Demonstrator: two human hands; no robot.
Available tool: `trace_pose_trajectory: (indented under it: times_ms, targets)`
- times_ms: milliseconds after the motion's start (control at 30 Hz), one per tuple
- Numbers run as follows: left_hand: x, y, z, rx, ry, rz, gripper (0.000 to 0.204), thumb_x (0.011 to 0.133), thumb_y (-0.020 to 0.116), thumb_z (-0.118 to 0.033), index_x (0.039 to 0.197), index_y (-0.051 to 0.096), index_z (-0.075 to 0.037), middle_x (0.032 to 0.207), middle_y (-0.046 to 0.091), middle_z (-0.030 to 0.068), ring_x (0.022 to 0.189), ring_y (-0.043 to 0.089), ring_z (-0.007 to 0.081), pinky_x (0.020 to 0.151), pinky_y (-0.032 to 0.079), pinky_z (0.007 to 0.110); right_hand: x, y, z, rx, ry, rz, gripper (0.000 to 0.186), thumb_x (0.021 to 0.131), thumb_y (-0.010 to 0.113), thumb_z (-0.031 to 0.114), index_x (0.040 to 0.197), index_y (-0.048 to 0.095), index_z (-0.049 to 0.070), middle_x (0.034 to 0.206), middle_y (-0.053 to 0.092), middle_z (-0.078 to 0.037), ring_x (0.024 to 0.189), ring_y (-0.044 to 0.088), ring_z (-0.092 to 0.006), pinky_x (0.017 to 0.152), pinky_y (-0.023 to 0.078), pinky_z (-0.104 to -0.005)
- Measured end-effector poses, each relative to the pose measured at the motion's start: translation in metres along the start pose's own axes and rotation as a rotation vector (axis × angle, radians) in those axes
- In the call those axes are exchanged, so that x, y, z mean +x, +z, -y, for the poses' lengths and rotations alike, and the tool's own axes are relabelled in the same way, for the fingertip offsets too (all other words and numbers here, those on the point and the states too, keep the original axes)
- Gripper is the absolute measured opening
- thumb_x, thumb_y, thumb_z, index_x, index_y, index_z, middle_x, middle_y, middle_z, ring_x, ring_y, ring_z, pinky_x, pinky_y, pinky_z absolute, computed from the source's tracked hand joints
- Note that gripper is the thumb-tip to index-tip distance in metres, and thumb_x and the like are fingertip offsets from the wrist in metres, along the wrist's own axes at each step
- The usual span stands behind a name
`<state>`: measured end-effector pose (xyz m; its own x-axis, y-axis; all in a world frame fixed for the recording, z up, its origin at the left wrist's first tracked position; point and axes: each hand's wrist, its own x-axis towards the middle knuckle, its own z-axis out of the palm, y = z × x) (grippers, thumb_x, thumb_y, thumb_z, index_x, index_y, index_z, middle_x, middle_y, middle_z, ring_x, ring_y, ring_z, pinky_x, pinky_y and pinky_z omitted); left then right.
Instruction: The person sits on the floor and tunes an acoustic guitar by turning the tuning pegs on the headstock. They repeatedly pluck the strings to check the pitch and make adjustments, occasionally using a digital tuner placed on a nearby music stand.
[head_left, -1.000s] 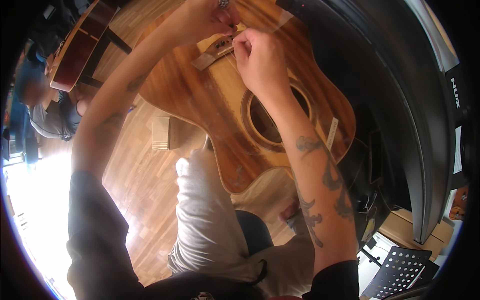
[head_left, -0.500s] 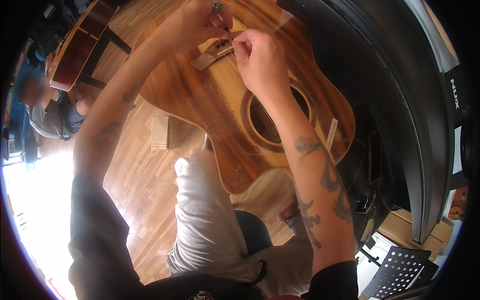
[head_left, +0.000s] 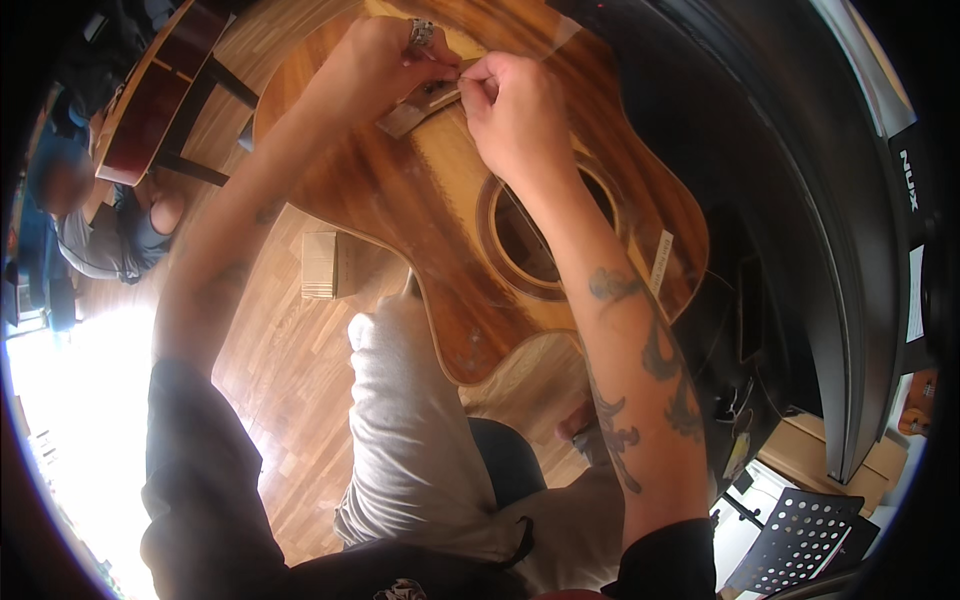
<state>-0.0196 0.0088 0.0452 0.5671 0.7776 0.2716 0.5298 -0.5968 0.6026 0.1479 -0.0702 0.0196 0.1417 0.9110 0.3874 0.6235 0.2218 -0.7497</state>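
An acoustic guitar (head_left: 400,200) with a figured brown wooden top lies tilted before me. My left hand (head_left: 399,62), with a chunky silver ring, reaches from the left to its bridge (head_left: 403,118), fingers pinched close over the pins. My right hand (head_left: 515,108) is curled just beside it, thumb and forefinger pinched at the bridge; whatever small thing each pinch holds is hidden. My right forearm crosses part of the soundhole (head_left: 515,250). A pale label (head_left: 663,258) sits on the lower right of the top.
Another person (head_left: 100,230) sits at far left beside a red-brown guitar (head_left: 150,100). A cardboard box (head_left: 322,262) is on the wooden floor (head_left: 280,370). A large black object (head_left: 800,220) borders the right, with cartons (head_left: 870,460) and a perforated music stand (head_left: 790,540) at lower right.
My left hand has come down and slightly left, its fingers drawn closer over the pins. My right hand has shifted slightly up and left, still pinched at the bridge.
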Motion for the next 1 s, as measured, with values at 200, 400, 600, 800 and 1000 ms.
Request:
trace_pose_trajectory:
  times_ms: [200,400,600,800,1000]
  targets:
    - [-0.009,0.009,-0.001,0.016,0.108,-0.063,0.014,0.088,0.076,-0.007,0.101,0.078,-0.005,0.088,0.077,0.0076,0.084,0.074,0.0131,0.074,0.056,0.028,0.001,-0.015,0.009,-0.112,0.081,0.081,0.014,0.088,0.071,0.014,0.089,0.070,0.001,0.089,0.071,-0.019,0.087,0.069,-0.0364,0.077,0.054,-0.0466]
    - [-0.014,0.012,0.000,-0.050,0.062,-0.105,0.011,0.088,0.075,-0.006,0.099,0.078,-0.004,0.091,0.078,0.0083,0.082,0.076,0.0173,0.075,0.058,0.030,-0.057,-0.078,0.029,-0.214,0.237,0.276,0.018,0.094,0.067,0.019,0.095,0.065,0.001,0.093,0.069,-0.019,0.089,0.066,-0.0364,0.079,0.052,-0.0461]
    - [-0.014,0.007,-0.002,-0.048,0.177,-0.167,0.010,0.085,0.076,-0.011,0.094,0.079,-0.006,0.084,0.076,0.0111,0.074,0.073,0.0266,0.070,0.058,0.034,-0.078,-0.072,0.019,-0.090,0.091,0.073,0.014,0.096,0.063,0.013,0.093,0.065,0.000,0.086,0.070,-0.020,0.082,0.067,-0.0407,0.071,0.052,-0.0481]
    - [-0.013,0.004,-0.004,-0.045,0.174,-0.115,0.012,0.084,0.078,-0.008,0.095,0.078,-0.001,0.087,0.077,0.0110,0.078,0.075,0.0215,0.072,0.058,0.031,-0.077,-0.062,0.014,-0.049,0.083,0.067,0.014,0.097,0.063,0.013,0.093,0.066,0.000,0.082,0.071,-0.019,0.077,0.069,-0.0378,0.069,0.052,-0.0438]
    - [-0.019,0.005,0.004,-0.020,0.214,-0.099,0.019,0.085,0.070,0.000,0.102,0.077,-0.001,0.097,0.076,0.0128,0.086,0.074,0.0255,0.075,0.059,0.034,-0.075,-0.061,0.017,-0.047,0.112,0.093,0.015,0.097,0.062,0.012,0.093,0.065,-0.002,0.081,0.070,-0.020,0.077,0.069,-0.0370,0.069,0.053,-0.0418]
